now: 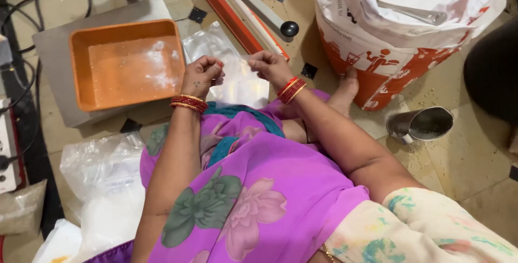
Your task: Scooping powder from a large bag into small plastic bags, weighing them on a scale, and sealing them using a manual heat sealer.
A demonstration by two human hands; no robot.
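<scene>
My left hand and my right hand each pinch the top edge of a small clear plastic pouch, held between them above my lap. The pouch hangs over a stack of more clear pouches lying on the floor. Both wrists wear red and gold bangles. An orange tray dusted with white powder rests on a grey scale just left of my left hand.
An orange heat sealer with a black knob lies ahead. A large white and orange sack with a metal scoop stands at right, a steel cup beside it. Filled clear bags lie at lower left, cables and a power strip at far left.
</scene>
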